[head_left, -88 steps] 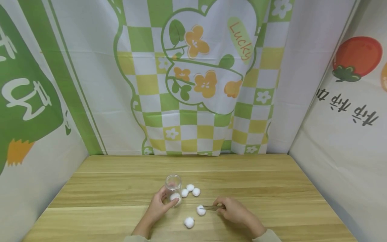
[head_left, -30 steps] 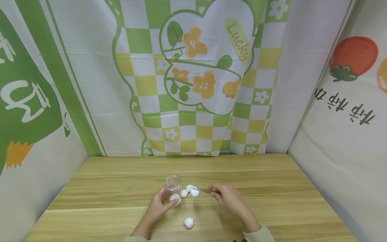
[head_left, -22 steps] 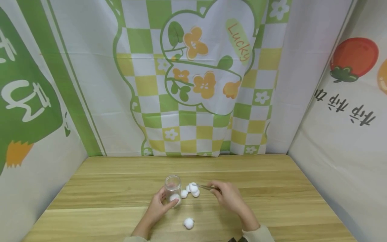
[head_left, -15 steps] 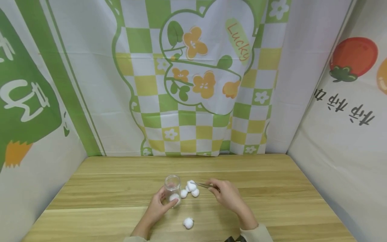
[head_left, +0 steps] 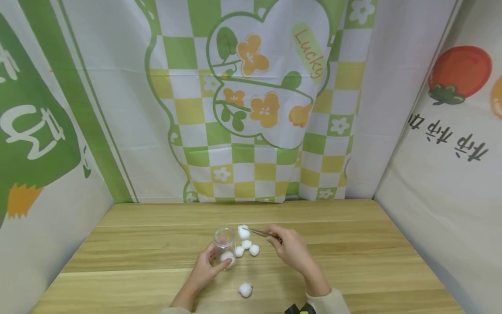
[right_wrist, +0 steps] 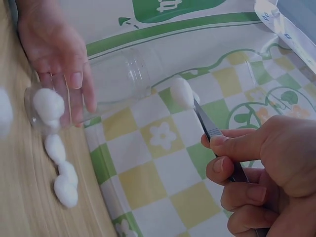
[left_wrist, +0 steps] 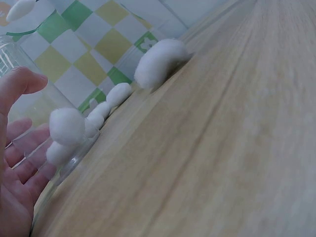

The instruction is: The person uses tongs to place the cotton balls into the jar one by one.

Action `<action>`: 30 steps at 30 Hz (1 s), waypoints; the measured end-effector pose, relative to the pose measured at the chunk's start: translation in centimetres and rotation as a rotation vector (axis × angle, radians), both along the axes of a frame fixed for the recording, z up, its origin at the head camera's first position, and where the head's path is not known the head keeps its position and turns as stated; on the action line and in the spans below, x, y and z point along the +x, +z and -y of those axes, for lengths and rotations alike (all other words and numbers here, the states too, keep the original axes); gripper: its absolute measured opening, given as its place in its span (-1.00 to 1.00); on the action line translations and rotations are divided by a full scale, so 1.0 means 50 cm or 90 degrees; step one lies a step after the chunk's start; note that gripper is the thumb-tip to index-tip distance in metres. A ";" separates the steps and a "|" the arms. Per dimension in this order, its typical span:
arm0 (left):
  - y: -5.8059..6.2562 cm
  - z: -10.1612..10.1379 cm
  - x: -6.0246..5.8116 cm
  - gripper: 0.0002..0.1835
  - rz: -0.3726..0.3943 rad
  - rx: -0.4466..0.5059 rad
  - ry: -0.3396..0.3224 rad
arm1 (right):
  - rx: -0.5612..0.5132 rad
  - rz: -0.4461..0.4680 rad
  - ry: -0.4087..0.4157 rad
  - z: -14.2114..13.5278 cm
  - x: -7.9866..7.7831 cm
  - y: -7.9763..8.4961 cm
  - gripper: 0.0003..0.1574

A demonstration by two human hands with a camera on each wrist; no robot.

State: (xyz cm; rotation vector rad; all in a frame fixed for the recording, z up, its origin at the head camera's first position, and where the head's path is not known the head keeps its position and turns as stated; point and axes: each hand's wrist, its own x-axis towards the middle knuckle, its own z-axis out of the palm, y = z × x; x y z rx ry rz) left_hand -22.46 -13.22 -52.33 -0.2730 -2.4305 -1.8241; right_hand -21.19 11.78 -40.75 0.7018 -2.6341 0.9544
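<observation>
My left hand (head_left: 205, 264) grips a clear, lidless jar (head_left: 225, 237) low on its side, thumb in front and fingers behind. The jar stands upright on the wooden table, with white cotton balls (left_wrist: 67, 126) at its bottom. Metal tweezers (head_left: 260, 232) are pinched in my right hand (head_left: 292, 248). Their tips clasp another cotton ball (right_wrist: 181, 93), raised off the table just right of the jar's mouth. Three loose cotton balls (head_left: 245, 245) lie close together beside the jar.
A single cotton ball (head_left: 245, 290) lies nearer the front of the table (head_left: 157, 244). Patterned cloth (head_left: 251, 170) hangs behind the table, and more cloth hangs at both sides. A black item with a yellow mark (head_left: 300, 309) shows beside the right sleeve.
The tweezers have taken up the cotton ball that lay at the middle front and carried it up, away and leftward to near the jar's mouth. The left hand and jar stay in place.
</observation>
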 end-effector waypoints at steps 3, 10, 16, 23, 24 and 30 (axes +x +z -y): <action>0.000 -0.002 0.002 -0.33 -0.004 -0.001 0.001 | -0.001 0.000 -0.014 0.008 0.004 0.001 -0.83; 0.007 -0.003 0.005 -0.32 -0.009 -0.003 0.000 | -0.010 -0.039 -0.015 0.029 0.017 0.006 -0.82; 0.006 -0.003 0.003 -0.33 -0.010 -0.001 0.005 | -0.011 -0.050 -0.020 0.039 0.018 0.004 -0.81; 0.002 -0.001 0.002 -0.34 0.000 0.009 0.005 | -0.014 -0.088 -0.046 0.060 0.020 -0.011 -0.79; 0.001 -0.002 0.002 -0.34 -0.003 0.012 0.003 | -0.018 -0.099 -0.047 0.064 0.020 -0.014 -0.78; 0.001 -0.003 0.003 -0.35 -0.016 0.015 -0.001 | -0.026 -0.144 -0.067 0.076 0.018 -0.027 -0.79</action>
